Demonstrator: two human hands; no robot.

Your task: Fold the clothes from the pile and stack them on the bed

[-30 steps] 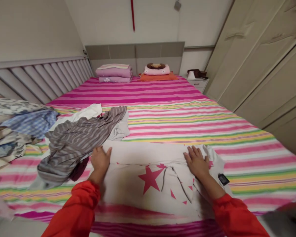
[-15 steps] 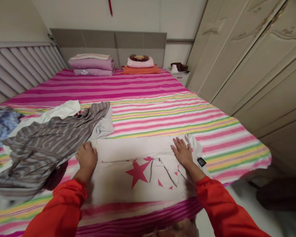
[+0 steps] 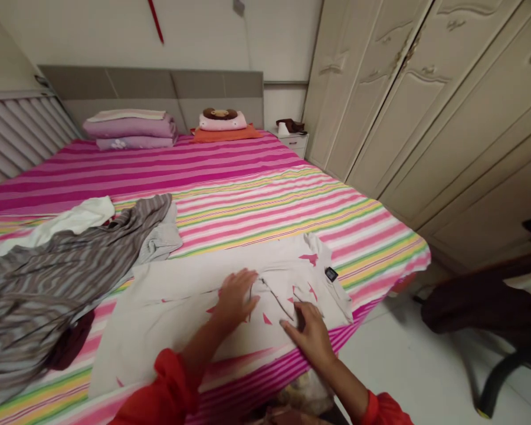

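A white shirt with pink star and triangle prints lies folded lengthwise along the near edge of the bed. Its black neck label shows at the right end. My left hand rests over the middle of the shirt, fingers stretched out, covering most of the large star. To the right, my right hand touches the shirt near its front edge, with thumb and bent fingers apart. Neither hand holds anything I can see.
On the left lie a grey-brown striped garment, a white garment and a dark maroon cloth. Folded purple bedding and an orange pillow stand by the headboard. A wardrobe lines the right side.
Both hands have left the shirt's ends and come together near its middle. The shirt now stretches out longer to the left. My view has turned right.
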